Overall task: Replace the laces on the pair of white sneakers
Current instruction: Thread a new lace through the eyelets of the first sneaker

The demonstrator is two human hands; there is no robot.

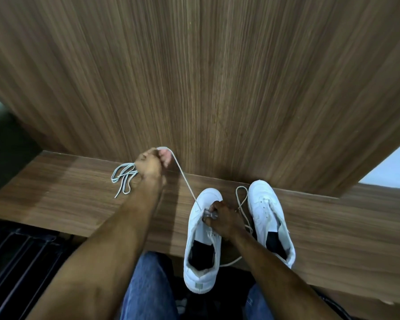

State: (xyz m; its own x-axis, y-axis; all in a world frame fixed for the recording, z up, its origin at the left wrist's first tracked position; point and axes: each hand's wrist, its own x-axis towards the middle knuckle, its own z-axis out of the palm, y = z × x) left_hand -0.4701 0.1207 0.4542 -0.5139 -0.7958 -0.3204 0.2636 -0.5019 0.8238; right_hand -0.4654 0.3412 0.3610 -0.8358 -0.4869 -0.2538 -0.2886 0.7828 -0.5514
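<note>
The near sneaker [202,239] sits at about 6 o'clock on the wooden ledge [333,227], its heel hanging past the front edge toward my jeans [148,287]. My right hand [222,219] rests on its tongue area, fingers curled and pinching at the eyelets; exactly what they pinch is covered by my knuckles. A cream lace [183,176] runs taut from those eyelets up toward 11 o'clock, where my left hand [151,163] is clenched around its end; the lace tip is lost inside my fist. The second sneaker [269,215] stands just beside the first at 4 o'clock, toe to the wall, with a slack loop of cream lace between the two shoes and trailing under my right wrist, where I lose track of it. At 9 o'clock a bundle of pale blue-grey laces [124,179] lies on the ledge, partly behind my left wrist. The wood-panel wall [217,77] fills everything above.
</note>
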